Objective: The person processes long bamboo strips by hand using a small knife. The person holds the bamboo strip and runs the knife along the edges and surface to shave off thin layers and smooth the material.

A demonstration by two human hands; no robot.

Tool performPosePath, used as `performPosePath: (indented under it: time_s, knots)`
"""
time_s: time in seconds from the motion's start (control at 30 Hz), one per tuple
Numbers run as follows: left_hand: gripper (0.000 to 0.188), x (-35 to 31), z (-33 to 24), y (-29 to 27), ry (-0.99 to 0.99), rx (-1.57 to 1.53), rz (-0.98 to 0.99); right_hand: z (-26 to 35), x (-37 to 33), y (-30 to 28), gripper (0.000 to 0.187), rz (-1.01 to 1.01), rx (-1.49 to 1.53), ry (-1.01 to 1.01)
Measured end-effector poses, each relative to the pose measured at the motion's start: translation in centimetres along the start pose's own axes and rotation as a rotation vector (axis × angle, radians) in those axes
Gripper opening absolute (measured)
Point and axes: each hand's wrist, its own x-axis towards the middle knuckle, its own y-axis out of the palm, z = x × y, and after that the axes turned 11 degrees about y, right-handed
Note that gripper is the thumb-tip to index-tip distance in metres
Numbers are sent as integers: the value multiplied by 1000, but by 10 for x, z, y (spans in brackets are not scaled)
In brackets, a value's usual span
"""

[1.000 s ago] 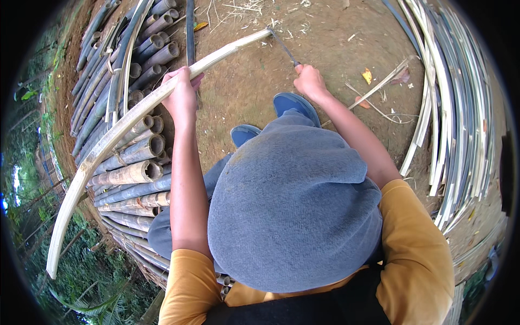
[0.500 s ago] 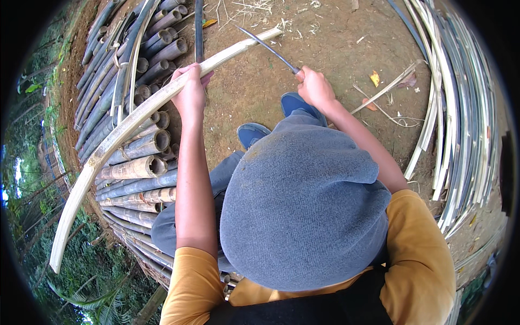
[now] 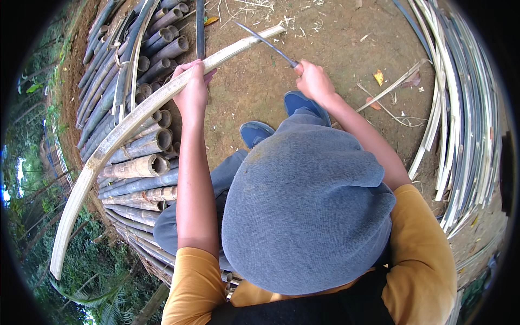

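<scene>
A long, pale split-bamboo strip (image 3: 138, 115), with a darker node nearer its low end, runs through the left hand (image 3: 190, 92), whose fingers wrap around it. The right hand (image 3: 316, 84) grips a knife (image 3: 271, 46), its blade crossing the strip near the far end. Bare earth (image 3: 244, 95) lies between the hands; stacked bamboo poles (image 3: 142, 166) crowd the left, and a pile of strips (image 3: 471, 124) lies well right. A second earlier, the blade met the strip's tip.

A long, pale bamboo strip (image 3: 132, 118) is held aslant, its far end crossed by a slim-bladed knife (image 3: 279, 52).
</scene>
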Motion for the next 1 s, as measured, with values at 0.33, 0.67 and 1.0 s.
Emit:
performPosePath:
  time_s: [0.33, 0.67, 1.0]
  knots:
    - [17, 0, 1, 3, 43, 2, -9, 1, 7, 3, 30, 5, -38, 54]
    - [19, 3, 11, -39, 220, 144, 276, -9, 28, -32, 35, -41, -93, 170]
    - [22, -18, 14, -80, 97, 137, 276, -13, 34, 11, 30, -10, -92, 84]
